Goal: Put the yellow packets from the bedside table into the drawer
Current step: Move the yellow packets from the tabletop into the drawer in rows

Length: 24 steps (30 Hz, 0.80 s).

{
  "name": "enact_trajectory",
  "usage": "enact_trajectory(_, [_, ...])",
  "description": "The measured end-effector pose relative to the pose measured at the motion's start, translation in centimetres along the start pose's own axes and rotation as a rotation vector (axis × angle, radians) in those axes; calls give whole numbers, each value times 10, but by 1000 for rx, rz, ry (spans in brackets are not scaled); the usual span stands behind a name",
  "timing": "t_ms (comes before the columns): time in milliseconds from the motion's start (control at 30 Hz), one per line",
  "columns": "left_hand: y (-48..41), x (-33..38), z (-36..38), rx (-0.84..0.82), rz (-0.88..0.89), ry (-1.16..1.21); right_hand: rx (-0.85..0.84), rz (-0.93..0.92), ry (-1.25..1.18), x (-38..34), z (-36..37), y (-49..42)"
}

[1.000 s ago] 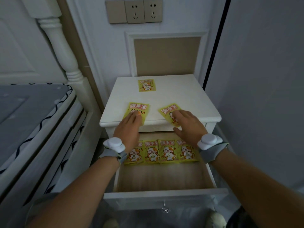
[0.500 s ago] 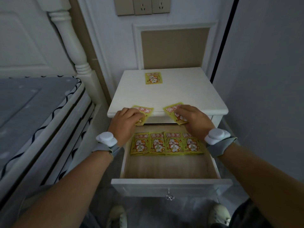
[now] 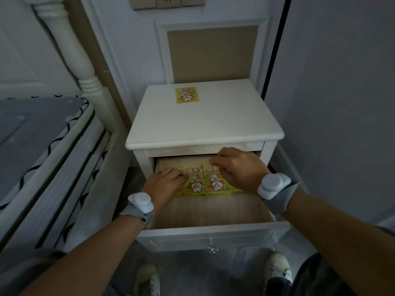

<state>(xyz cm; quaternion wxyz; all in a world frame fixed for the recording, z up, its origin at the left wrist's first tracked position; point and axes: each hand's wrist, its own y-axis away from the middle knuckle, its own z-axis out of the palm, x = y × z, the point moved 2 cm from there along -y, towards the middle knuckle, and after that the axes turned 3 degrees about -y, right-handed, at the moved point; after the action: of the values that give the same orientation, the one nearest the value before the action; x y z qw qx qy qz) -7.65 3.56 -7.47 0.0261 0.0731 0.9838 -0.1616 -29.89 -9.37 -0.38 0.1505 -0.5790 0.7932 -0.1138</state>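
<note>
Yellow packets (image 3: 203,182) printed with a cartoon cat lie side by side in a row across the back part of the open drawer (image 3: 211,235), and one more yellow packet (image 3: 186,94) sits alone on the bedside table (image 3: 205,124), near its back edge and a little left of the middle, well apart from everything else.

From the head camera, both hands are down inside the drawer, over the row. The left hand (image 3: 163,184) lies at the row's left end, fingers loosely curled and resting on the packets there; whether it grips one cannot be told. The right hand (image 3: 237,167) reaches over the right end of the row toward the drawer's back edge, fingers bent and close together, fingertips touching the top edge of a packet; whether it pinches anything is hidden. Each wrist wears a grey band with a white round unit. The front part of the drawer's wooden floor is bare. A bed (image 3: 42,146) stands to the left of the table, and two shoes (image 3: 277,268) show beneath the drawer front
</note>
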Motion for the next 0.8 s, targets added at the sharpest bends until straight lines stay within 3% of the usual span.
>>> enact_trajectory(400, [-21,8,51,-306,-101,-39,-287,186,186,18,54,24])
enact_trajectory(567, [-26,6,61,-364,-121,54,-351,272,126,28,73,32])
enact_trajectory(800, [-28,4,63,-380,-159,133,-407,246,110,29,98,32])
